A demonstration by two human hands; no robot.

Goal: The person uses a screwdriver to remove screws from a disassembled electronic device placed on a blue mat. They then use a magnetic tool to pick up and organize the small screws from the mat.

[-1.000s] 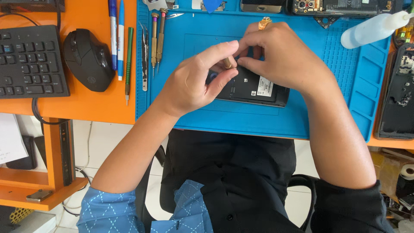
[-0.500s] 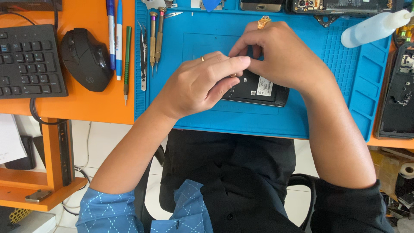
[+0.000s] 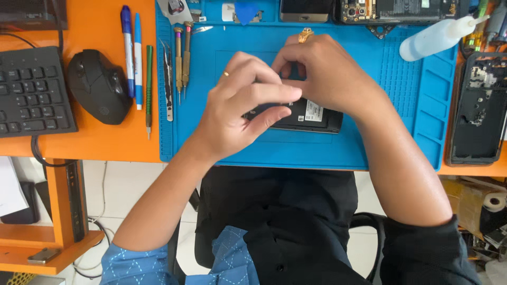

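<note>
Evidently mid-repair: opened black smartphone with a white label (image 3: 303, 113) lying back-up near the middle of the blue silicone repair mat (image 3: 369, 148), still uncovered, back not refitted. Left hand (image 3: 237, 113) in a narrow grip on the phone's left end, thumb under, fingers over. Right hand (image 3: 327, 76) curled over the top edge; grip hidden, cannot tell. Against half a second ago: left fingers stretched further right across the phone; phone unmoved.
</note>
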